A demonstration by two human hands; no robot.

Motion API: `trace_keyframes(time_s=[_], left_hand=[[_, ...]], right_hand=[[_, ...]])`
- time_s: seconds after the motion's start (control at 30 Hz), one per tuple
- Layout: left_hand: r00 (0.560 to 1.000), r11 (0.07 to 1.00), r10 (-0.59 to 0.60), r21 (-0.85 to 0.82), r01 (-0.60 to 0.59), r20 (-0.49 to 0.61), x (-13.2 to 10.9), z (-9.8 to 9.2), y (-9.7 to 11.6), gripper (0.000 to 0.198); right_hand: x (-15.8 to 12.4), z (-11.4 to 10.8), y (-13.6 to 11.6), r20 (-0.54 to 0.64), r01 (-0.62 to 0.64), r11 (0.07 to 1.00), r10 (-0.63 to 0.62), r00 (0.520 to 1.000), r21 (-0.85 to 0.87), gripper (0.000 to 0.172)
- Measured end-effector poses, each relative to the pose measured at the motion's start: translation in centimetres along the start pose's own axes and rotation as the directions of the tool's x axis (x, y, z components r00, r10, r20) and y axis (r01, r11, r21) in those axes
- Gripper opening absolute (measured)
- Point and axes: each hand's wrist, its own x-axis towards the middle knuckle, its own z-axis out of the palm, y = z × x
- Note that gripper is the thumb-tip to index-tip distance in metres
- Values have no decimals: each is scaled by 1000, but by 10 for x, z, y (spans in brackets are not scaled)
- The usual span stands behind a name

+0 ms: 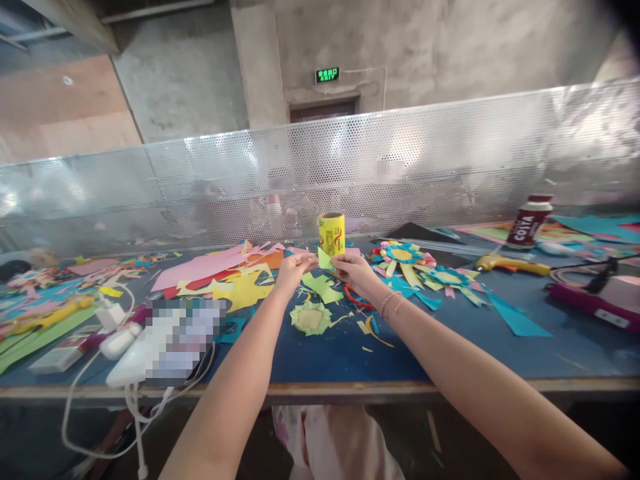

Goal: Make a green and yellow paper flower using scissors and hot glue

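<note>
Above the middle of the table, my right hand [351,266] pinches a small folded piece of light green paper [325,259]. My left hand [299,265] is closed at the left edge of the same piece, its fingertips pressed together. Just below the hands lies a cut sheet of green paper [325,289]. Closer to me is a round pale green paper rosette [311,319] with a ruffled rim. Right behind the hands stands a yellow tape roll [333,233]. A red ring-shaped item [356,297] lies partly hidden under my right wrist.
Pink paper [200,268] and yellow scraps [243,290] lie left. Finished paper rosettes [401,253], a yellow glue gun [515,264] and a brown bottle [530,223] are right. A white power bank [125,363] with cables sits front left. A perforated metal screen [225,190] borders the back.
</note>
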Motion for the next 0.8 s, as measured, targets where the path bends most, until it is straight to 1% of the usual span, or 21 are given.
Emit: trace_keyframes(time_s=[0.13, 0.23, 0.33, 0.37, 0.43, 0.5, 0.57, 0.6, 0.63, 0.67, 0.73, 0.8], left_hand=[[1000, 993, -1, -114, 4, 23, -4, 2, 5, 19], [999, 992, 6, -126, -2, 34, -4, 2, 6, 26], [1000, 995, 1, -102, -2, -15, -3, 0, 3, 35], [999, 997, -6, -77, 2, -45, -2, -2, 1, 34], [995, 999, -8, 49, 13, -99, -1, -5, 0, 22], [992, 964, 22, 265, 11, -124, -2, -7, 1, 7], [992, 893, 71, 449, -17, -104, -3, -7, 3, 15], [993, 874, 87, 485, -34, -86, -4, -6, 4, 18], [993, 878, 89, 477, -43, -74, -5, -4, 5, 18], [995, 902, 76, 430, -42, -61, -6, -2, 6, 18], [999, 960, 23, 278, -13, -34, -8, 3, 6, 19], [1000, 987, -23, 160, 24, -10, -9, 7, 6, 18]], right_hand=[[-1, 0, -2, -18, -3, 1000, 4, 1000, 22, 28], [-1, 0, -4, -18, 0, 999, 0, 1000, 32, 28], [-2, 0, -4, -10, 9, 999, -8, 1000, 36, 29], [-2, 0, -4, -9, 13, 999, -12, 1000, 30, 29], [-2, 0, -4, -6, 21, 1000, -21, 1000, 10, 30], [-2, -1, -4, 0, 29, 999, -29, 1000, -14, 30], [-1, -1, -3, 6, 34, 999, -34, 999, -32, 30], [-1, -1, -2, 9, 36, 999, -36, 999, -40, 30], [-1, -1, -1, 10, 37, 998, -36, 999, -50, 30], [0, -1, 0, 11, 39, 997, -38, 999, -66, 29], [1, -1, 2, 22, 57, 990, -55, 998, -125, 27], [1, 0, 3, 50, 105, 967, -96, 994, -232, 24]])
